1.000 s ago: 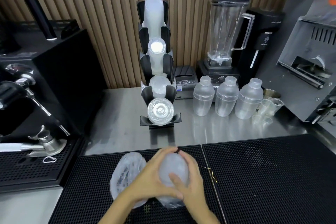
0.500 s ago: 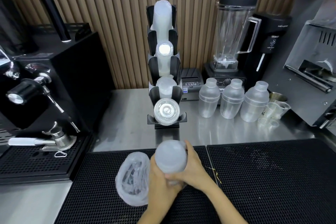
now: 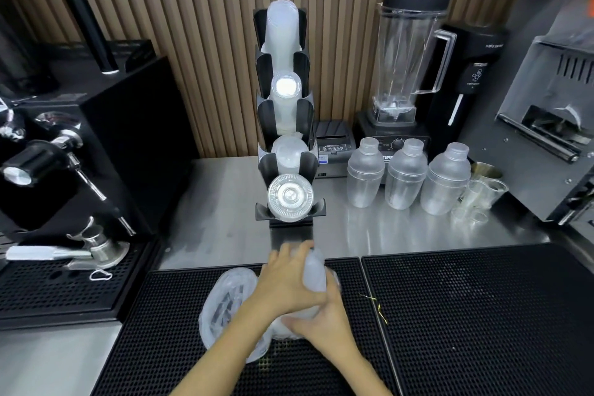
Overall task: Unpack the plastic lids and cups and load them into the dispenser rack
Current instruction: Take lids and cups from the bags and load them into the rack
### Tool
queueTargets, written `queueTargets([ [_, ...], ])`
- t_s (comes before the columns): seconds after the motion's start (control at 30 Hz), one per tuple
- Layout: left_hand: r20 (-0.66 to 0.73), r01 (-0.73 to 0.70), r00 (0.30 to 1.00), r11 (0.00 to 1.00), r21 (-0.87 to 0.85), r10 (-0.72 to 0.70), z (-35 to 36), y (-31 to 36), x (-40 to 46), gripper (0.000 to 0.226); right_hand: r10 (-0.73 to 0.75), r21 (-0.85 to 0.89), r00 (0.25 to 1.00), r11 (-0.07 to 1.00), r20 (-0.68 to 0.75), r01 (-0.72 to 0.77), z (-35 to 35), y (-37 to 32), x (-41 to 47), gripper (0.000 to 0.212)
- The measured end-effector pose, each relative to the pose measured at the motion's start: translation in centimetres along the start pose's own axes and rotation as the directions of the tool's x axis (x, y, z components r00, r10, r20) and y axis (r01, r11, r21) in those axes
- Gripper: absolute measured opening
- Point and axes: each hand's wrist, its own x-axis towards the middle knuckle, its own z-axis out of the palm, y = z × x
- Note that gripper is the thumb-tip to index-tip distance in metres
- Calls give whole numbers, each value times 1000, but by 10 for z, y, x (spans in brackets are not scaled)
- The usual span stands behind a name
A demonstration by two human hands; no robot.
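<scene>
Plastic, thin and slippery: I've got the bagged cup stack (image 3: 313,280) at six o'clock from the dispenser rack (image 3: 286,125). My left hand (image 3: 283,283) wraps its top, right hand (image 3: 324,321) grips the base. Light, crushable; I'd hold low, where it's stiffest.

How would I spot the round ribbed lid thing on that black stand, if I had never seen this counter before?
Find the tall black dispenser rack standing on the steel counter against the slatted wall, left of the blender. Go down to its lowest cradle: the lid stack lies there, facing you. Unlike the plain frosted cup stacks above it, it shows a clear flat disc with a ribbed rim and a raised centre.
</scene>
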Motion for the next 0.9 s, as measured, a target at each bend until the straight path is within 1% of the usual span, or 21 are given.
queueTargets([
  [0.03, 30, 15, 999, 998, 68, -17, -1, 1, 2, 94, 18, 8, 1000, 1000, 10, -18, -1, 1, 0, 109],
  [0.1, 76, 30, 996, 988, 150, -42, -4, 4, 4, 92, 33, 20, 999, 999, 25, -34, -2, 2, 1, 111],
  [0.17, 64, 38, 997, 985, 167, -50, -6, 6, 3, 90, 31, -6, 999, 1000, 32, -31, -1, 3, 0, 104],
  [0.2, 43, 40, 998, 987, 157, -47, -7, 7, 2, 88, 21, -25, 999, 999, 25, -20, -1, 4, 0, 105],
  [0.27, -5, 46, 999, 994, 103, -46, -12, 6, -1, 86, 15, -48, 1000, 999, 22, -14, 0, 6, 3, 110],
  [0.37, -73, 39, 997, 999, -22, -40, -25, 4, -8, 82, 15, -61, 999, 998, 34, -13, -1, 2, 3, 115],
  [0.4, -86, 27, 996, 996, -82, -34, -30, 6, -12, 80, 27, -52, 999, 998, 44, -25, -2, 1, 1, 124],
  [0.47, -100, -10, 995, 977, -215, -12, -46, 11, -22, 76, 58, -8, 996, 998, 73, -57, -6, -4, -1, 147],
  [0.5, -114, -29, 994, 961, -274, -2, -57, 14, -27, 74, 60, 16, 995, 998, 80, -62, -10, -7, -1, 153],
  [0.53, -141, -51, 990, 943, -328, 5, -73, 18, -32, 73, 50, 46, 995, 998, 82, -54, -15, -13, 0, 154],
  [0.57, -186, -78, 983, 927, -366, 9, -90, 22, -35, 73, 30, 82, 996, 996, 79, -37, -19, -18, 1, 151],
  [0.6, -263, -128, 965, 920, -371, 28, -111, 26, -32, 73, -11, 115, 998, 993, 64, 3, -27, -28, 6, 144],
  [0.63, -343, -174, 938, 924, -341, 50, -130, 29, -29, 73, -50, 139, 998, 989, 36, 45, -34, -36, 8, 133],
  [0.67, -428, -220, 899, 939, -264, 91, -149, 33, -20, 74, -98, 149, 995, 984, -4, 98, -41, -47, 13, 122],
  [0.7, -489, -240, 861, 958, -153, 138, -167, 36, -7, 77, -152, 139, 987, 978, -53, 158, -47, -58, 20, 112],
  [0.73, -516, -238, 836, 971, -35, 186, -181, 37, 10, 81, -203, 99, 974, 972, -101, 213, -53, -68, 27, 102],
  [0.77, -506, -217, 831, 972, 90, 232, -193, 38, 31, 86, -258, 46, 956, 963, -137, 267, -57, -78, 35, 93],
  [0.8, -461, -192, 845, 959, 210, 270, -200, 37, 53, 90, -303, -3, 940, 952, -157, 307, -60, -89, 43, 86],
  [0.83, -397, -169, 870, 933, 318, 294, -202, 34, 73, 93, -330, -31, 929, 944, -166, 330, -62, -97, 51, 81],
  [0.9, -263, -146, 915, 859, 491, 306, -199, 33, 104, 93, -343, -24, 924, 939, -167, 344, -65, -108, 64, 70],
])
